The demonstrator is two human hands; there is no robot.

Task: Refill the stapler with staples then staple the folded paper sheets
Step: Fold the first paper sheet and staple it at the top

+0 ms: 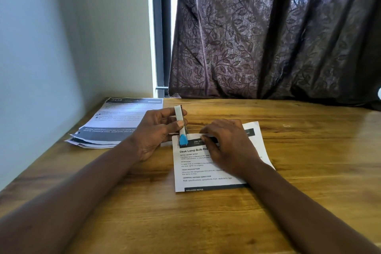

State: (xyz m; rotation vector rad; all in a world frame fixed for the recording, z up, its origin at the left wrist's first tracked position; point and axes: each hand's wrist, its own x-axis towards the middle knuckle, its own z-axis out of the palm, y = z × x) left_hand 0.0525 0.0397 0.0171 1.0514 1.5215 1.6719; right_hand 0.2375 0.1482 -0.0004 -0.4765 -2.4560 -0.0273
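Folded paper sheets (206, 171) lie flat on wooden worktop (309, 150), printed side up, straight ahead of the person. Loose stack of printed sheets (123, 121) sits well apart at far left, by the wall.

Right hand (226, 144) rests on the folded sheets and covers their upper middle. Its fingers are bent at the far edge; pressing or pinching that edge, cannot tell.

Left hand (152, 136) just left of the sheets, clamped on the stapler (178, 113): thumb across the near face, fingers wrapped behind.

Stapler's long axis runs steeply up and away from the person. Its blue tip (183, 140) points down onto the top-left corner of the sheets. Whether the corner sits between the jaws is hidden.

Judgement: the stapling step is in hand. The corner lies directly under the blue end, so the left hand is the nearer one. Next move likely a squeeze, with the right hand holding the sheets against sliding.
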